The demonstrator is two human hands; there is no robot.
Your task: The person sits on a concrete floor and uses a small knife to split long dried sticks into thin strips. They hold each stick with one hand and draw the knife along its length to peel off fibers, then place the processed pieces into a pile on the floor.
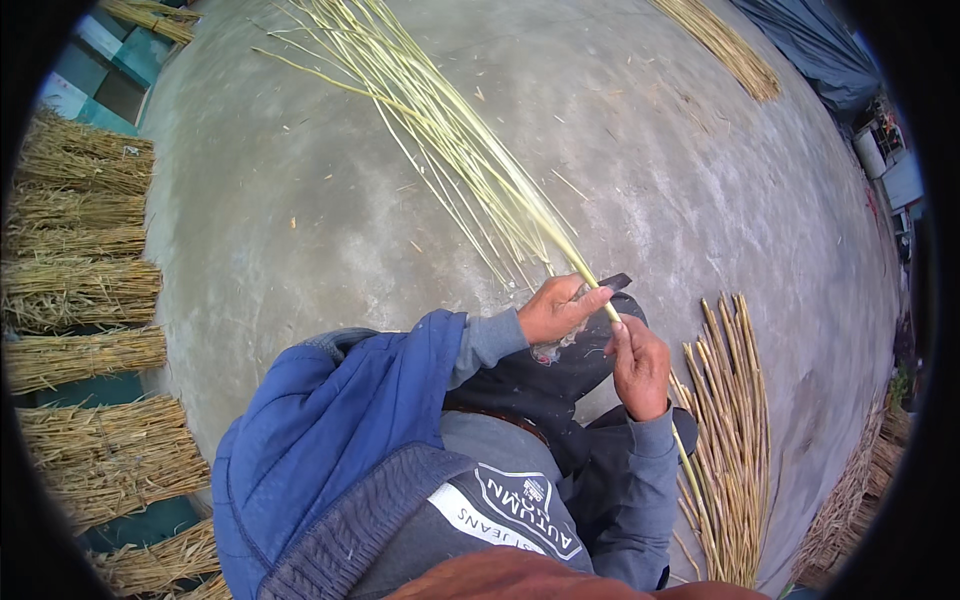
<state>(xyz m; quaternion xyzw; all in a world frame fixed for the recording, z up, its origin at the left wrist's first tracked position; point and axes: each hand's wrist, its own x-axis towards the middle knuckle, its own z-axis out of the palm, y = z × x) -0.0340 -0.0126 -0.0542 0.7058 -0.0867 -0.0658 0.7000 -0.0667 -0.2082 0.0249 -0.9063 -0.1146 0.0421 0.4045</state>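
Observation:
My left hand (560, 308) is closed around a pale green stalk (590, 277) near its lower end. Just below, my right hand (638, 365) pinches the end of that same stalk between thumb and fingers. Beyond my hands the stalk runs up and to the left, alongside a loose spread of pale green stalks (440, 115) on the floor. A dark flat piece (618, 283) shows right beside my left fingertips; I cannot tell what it is. Some greyish, ragged material (548, 353) hangs under my left hand.
Brown stalks (730, 400) lie to my right, close to my knee. Tied straw-coloured bundles (95, 440) line the left side. Another stalk bundle (725, 45) lies at the far right, near a dark tarp (815, 45). The floor (270, 210) is grey concrete with scattered bits.

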